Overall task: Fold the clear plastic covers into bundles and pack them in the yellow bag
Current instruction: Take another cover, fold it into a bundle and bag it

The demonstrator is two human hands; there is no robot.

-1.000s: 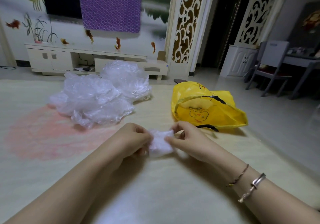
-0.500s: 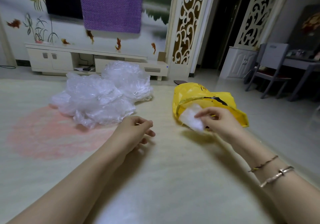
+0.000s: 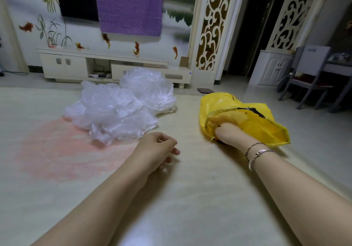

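the right hand (image 3: pixel 227 131) is pushed into the mouth of the crinkled yellow plastic bag (image 3: pixel 266 125) on the right, its fingers hidden, so whether it holds a bundle cannot be told. this looks like the packing step. the left hand (image 3: pixel 158 148) hangs near the middle, fingers loosely curled, holding nothing. the heap of clear plastic covers (image 3: pixel 118 108) lies far left on the pale rug (image 3: pixel 190 198). next, the right hand should come out empty and one cover be picked from the heap.
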